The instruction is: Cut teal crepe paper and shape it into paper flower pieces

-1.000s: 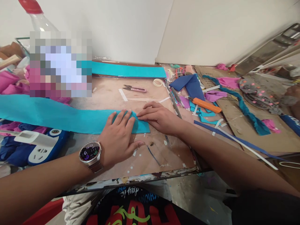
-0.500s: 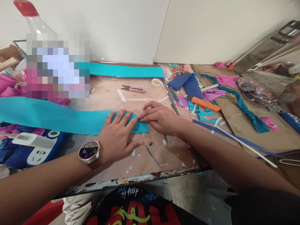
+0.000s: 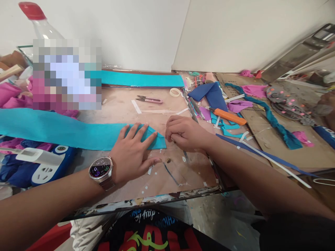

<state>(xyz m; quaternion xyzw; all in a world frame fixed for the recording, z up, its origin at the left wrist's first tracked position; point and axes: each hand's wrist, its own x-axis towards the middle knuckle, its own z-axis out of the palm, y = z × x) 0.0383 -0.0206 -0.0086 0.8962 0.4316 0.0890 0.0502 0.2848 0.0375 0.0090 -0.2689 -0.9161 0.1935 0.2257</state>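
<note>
A long turquoise fabric strip (image 3: 96, 135) lies across the table, its right end folded over at a slant near the tip. My left hand (image 3: 133, 148) rests flat on that end with the fingers spread, pressing it against the tabletop. Just right of the tip, my right hand (image 3: 183, 132) is closed, its fingers curled together and slightly apart from the fabric. Whatever may be inside those fingers is hidden. Beyond both hands lie thread snips (image 3: 149, 99) and a small roll of tape (image 3: 175, 92).
A second turquoise strip (image 3: 141, 80) lies along the wall. Fabric scraps, a folded blue piece (image 3: 209, 93) and an orange cutter (image 3: 229, 116) crowd the right side. A white plug adapter (image 3: 47, 170) and a red-capped bottle (image 3: 32, 12) stand at left.
My right hand has drawn back to the right from the strip's folded end, and its fingers have curled in. My left hand stays flat on the fabric.
</note>
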